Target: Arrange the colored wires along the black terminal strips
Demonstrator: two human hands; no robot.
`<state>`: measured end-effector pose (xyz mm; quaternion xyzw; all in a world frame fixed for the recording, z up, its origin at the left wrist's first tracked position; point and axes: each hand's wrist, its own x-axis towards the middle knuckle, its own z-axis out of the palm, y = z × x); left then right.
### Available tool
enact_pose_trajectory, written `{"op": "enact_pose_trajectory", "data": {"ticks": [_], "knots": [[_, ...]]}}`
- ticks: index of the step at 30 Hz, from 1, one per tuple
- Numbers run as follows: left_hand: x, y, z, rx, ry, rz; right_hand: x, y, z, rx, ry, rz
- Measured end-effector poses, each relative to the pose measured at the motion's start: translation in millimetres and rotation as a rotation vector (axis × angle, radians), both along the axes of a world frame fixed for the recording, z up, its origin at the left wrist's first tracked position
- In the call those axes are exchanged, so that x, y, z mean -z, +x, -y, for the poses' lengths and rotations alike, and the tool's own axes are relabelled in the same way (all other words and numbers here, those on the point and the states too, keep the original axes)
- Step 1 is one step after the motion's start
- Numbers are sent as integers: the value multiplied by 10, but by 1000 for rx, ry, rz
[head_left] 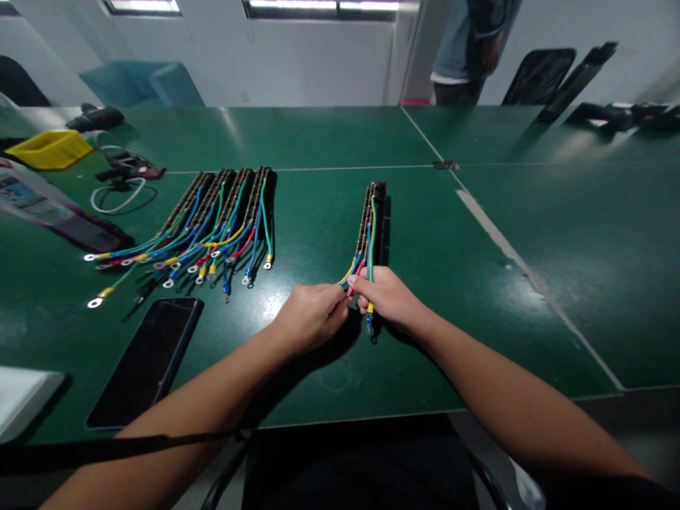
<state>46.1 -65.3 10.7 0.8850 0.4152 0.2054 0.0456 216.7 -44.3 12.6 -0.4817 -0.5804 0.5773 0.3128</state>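
A narrow dark terminal strip (368,212) lies on the green table, its far end pointing away from me. Blue, yellow, green and red wires run from it toward my hands. My left hand (313,315) is closed around wire ends at the strip's near left, beside a red wire. With thumb and fingers pinched, my right hand (387,296) grips the wires at the near end. Below its fingers a ring lug (369,327) with a blue sleeve sticks out. To the left, several similar wired strips (255,198) lie side by side, their ring lugs toward me.
A black phone (146,361) lies at the near left, by a white object (26,397). Farther left are a bottle-like package (58,205), a yellow bin (50,149) and a cable (120,198). Across the green table (329,142) a person (467,42) stands near a chair.
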Motion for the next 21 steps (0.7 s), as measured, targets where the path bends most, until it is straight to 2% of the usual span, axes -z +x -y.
{"op": "enact_pose_trajectory", "data": {"ticks": [6, 11, 17, 21], "knots": [[-37, -11, -12, 29, -93, 110, -24, 14, 6, 5, 14, 39], [-128, -19, -14, 12, -355, 289, -20, 35, -8, -30, 3, 18], [-130, -52, -71, 60, -733, 399, -12, 46, -11, -52, -6, -7], [-143, -53, -61, 64, -784, 408, -38, 57, -10, -66, 20, 3]]}}
